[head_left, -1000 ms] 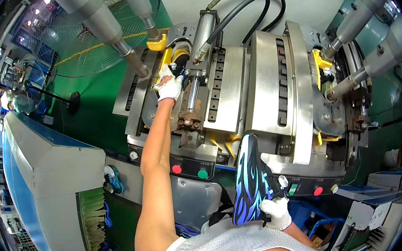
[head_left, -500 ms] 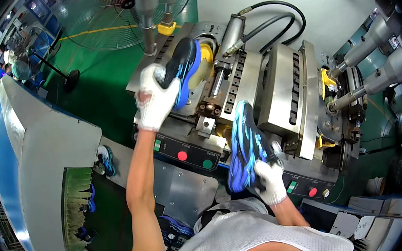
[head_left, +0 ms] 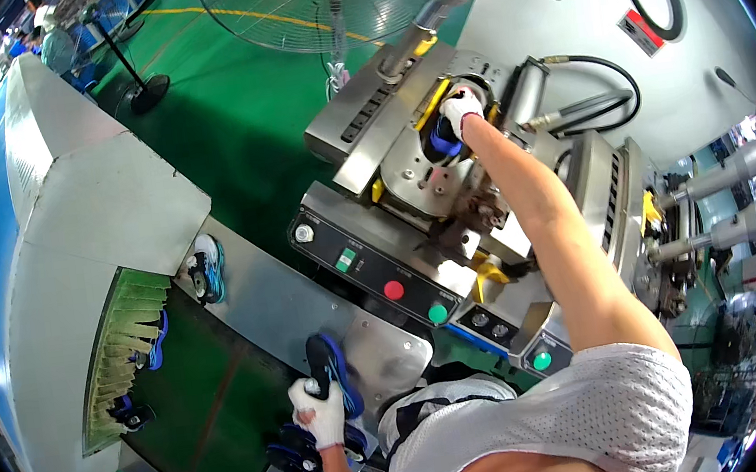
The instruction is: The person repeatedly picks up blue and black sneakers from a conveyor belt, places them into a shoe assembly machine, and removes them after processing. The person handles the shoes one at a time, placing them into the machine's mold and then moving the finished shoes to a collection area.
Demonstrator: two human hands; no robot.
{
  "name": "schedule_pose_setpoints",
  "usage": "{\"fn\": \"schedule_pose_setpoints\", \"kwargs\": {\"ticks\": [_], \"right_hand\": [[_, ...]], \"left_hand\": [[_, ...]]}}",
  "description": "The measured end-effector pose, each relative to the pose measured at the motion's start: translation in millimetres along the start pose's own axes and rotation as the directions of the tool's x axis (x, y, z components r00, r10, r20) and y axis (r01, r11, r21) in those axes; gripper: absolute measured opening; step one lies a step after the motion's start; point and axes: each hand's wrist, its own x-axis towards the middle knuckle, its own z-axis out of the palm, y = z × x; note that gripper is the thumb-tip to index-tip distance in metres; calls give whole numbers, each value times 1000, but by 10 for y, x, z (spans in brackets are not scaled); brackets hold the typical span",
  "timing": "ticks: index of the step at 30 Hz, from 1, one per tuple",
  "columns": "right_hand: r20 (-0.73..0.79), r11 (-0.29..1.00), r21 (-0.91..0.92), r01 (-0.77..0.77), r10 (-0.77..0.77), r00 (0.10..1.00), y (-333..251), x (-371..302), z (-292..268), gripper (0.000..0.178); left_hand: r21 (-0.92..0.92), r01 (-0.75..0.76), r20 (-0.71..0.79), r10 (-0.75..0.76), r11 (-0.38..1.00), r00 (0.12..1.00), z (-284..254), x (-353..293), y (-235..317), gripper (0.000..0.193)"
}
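My left hand (head_left: 322, 412), in a white knit glove, is closed round a dark shoe with a blue sole (head_left: 334, 371), low over the metal ledge. Several more dark blue shoes (head_left: 304, 445) lie just below it. My right arm reaches far across to the left station of the pressing machine (head_left: 410, 190). There my gloved right hand (head_left: 462, 107) is closed on a black-and-blue shoe (head_left: 445, 143) seated between the metal plates and yellow pads. My fingers and the shoe's upper part are partly hidden.
A control panel with red (head_left: 394, 290) and green (head_left: 438, 313) buttons runs along the machine's front. A white-and-blue shoe (head_left: 207, 269) stands by the grey housing (head_left: 77, 298), whose fringed opening faces a green conveyor belt (head_left: 196, 397). A large wire fan (head_left: 333, 3) stands beyond.
The view has turned left. My left hand has come down from the machine with a shoe to the ledge. My right hand has gone from near my body to the left station with a shoe.
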Motion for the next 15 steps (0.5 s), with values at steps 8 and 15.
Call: {"fn": "schedule_pose_setpoints", "kwargs": {"ticks": [8,15], "right_hand": [[76,834,-456,310,-311,947,-106,-223,298,32],[85,803,-531,269,-266,960,-133,-172,409,35]], "left_hand": [[256,243,-64,-235,936,970,370,-754,-355,48],[239,99,-153,-63,966,986,599,-747,-579,51]]}}
